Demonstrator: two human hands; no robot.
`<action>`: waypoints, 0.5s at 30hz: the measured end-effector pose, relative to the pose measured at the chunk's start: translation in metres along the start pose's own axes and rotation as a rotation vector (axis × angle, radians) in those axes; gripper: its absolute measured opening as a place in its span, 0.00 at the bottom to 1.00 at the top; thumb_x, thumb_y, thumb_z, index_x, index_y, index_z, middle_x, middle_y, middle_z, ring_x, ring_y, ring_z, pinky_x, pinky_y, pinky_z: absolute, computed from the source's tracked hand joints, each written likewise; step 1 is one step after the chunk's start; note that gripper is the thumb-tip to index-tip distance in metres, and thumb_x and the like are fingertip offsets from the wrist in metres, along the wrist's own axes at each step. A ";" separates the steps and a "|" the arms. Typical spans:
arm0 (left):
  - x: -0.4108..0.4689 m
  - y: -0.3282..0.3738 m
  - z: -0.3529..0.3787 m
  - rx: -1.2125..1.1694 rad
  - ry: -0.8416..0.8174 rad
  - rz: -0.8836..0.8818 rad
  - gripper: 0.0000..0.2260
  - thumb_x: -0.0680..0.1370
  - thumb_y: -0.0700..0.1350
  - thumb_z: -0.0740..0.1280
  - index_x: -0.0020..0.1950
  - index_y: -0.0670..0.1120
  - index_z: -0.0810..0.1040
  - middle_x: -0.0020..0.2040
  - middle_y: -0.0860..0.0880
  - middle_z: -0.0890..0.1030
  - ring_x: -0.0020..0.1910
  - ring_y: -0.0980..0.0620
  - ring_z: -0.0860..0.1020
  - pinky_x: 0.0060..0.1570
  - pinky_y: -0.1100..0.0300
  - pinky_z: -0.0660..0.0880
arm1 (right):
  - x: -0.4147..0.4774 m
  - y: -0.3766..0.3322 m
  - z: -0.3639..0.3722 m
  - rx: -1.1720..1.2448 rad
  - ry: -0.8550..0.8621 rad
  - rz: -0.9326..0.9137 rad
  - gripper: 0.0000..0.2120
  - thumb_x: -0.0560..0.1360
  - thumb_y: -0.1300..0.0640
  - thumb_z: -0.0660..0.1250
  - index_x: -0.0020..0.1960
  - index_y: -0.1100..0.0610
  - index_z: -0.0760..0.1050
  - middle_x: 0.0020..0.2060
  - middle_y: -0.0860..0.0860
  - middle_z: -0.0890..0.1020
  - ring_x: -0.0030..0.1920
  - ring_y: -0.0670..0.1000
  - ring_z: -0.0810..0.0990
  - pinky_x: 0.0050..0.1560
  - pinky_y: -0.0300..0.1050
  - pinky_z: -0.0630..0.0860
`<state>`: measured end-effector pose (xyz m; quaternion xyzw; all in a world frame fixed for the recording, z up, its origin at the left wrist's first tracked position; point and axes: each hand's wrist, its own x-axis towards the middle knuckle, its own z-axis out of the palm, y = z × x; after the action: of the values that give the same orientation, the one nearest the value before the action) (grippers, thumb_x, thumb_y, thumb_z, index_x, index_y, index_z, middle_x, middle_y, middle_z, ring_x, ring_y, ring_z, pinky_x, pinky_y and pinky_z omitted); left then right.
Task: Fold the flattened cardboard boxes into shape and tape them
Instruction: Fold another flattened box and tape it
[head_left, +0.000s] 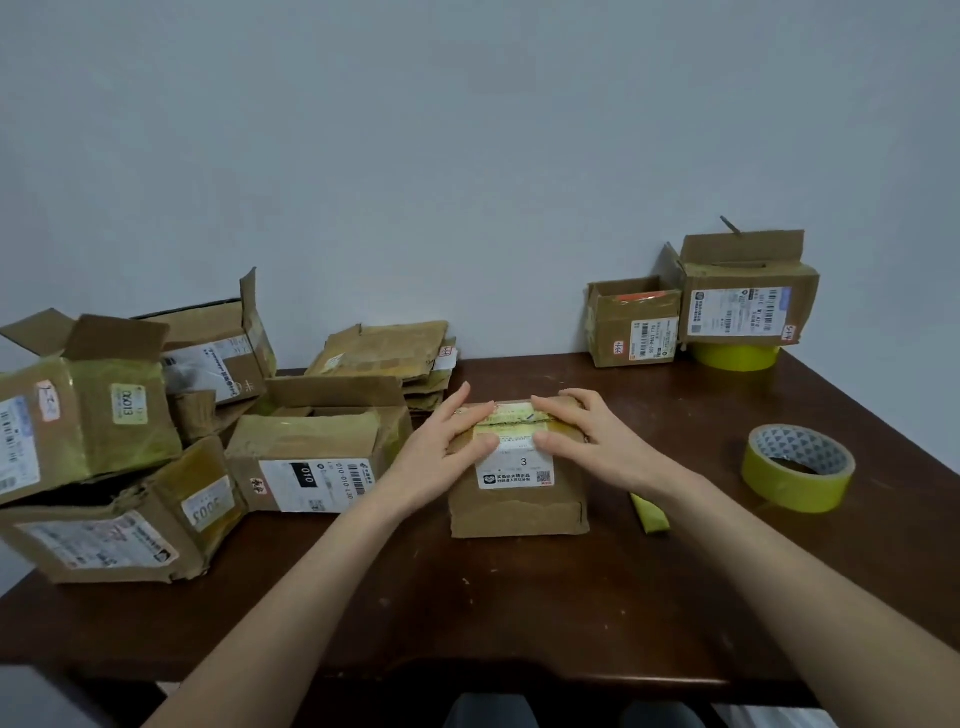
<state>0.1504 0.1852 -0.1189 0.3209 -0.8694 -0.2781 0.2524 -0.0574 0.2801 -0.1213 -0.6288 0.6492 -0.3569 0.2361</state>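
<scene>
A small brown cardboard box (519, 506) with a white label stands in the middle of the dark wooden table (467, 613). My left hand (441, 447) and my right hand (587, 436) lie flat on its top flaps from either side, holding them closed along the seam. A roll of yellow tape (797, 467) lies to the right of the box, apart from both hands. A short yellow strip (649, 514) lies on the table beside my right forearm. Flattened boxes (384, 358) are stacked behind the box, against the wall.
Several shaped boxes (104, 441) crowd the table's left side, some with open flaps. Two more boxes (696, 312) stand at the back right, the larger one resting on a second yellow tape roll (735, 356). A plain wall rises behind the table.
</scene>
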 end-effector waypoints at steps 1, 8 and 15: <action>0.000 0.001 -0.002 0.018 -0.022 -0.011 0.22 0.77 0.57 0.63 0.71 0.58 0.68 0.78 0.59 0.53 0.75 0.57 0.56 0.72 0.53 0.59 | 0.000 -0.001 -0.001 -0.036 -0.001 0.009 0.27 0.75 0.38 0.62 0.73 0.41 0.65 0.74 0.46 0.55 0.73 0.50 0.60 0.69 0.44 0.63; -0.001 0.023 0.002 0.837 -0.124 0.131 0.35 0.78 0.62 0.58 0.79 0.51 0.47 0.79 0.49 0.46 0.78 0.51 0.44 0.76 0.51 0.45 | -0.005 -0.030 -0.004 -0.848 -0.112 -0.090 0.38 0.78 0.34 0.50 0.79 0.55 0.46 0.79 0.52 0.45 0.78 0.53 0.39 0.77 0.50 0.43; 0.006 0.030 0.008 0.848 -0.154 0.111 0.33 0.79 0.60 0.59 0.78 0.52 0.48 0.79 0.49 0.48 0.78 0.50 0.48 0.76 0.52 0.46 | -0.004 -0.038 0.001 -0.852 -0.140 -0.070 0.32 0.81 0.41 0.51 0.79 0.57 0.49 0.79 0.54 0.49 0.78 0.52 0.46 0.76 0.47 0.46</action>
<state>0.1289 0.2033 -0.1039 0.3275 -0.9389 0.0945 0.0473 -0.0316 0.2857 -0.0940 -0.7145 0.6992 -0.0213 -0.0133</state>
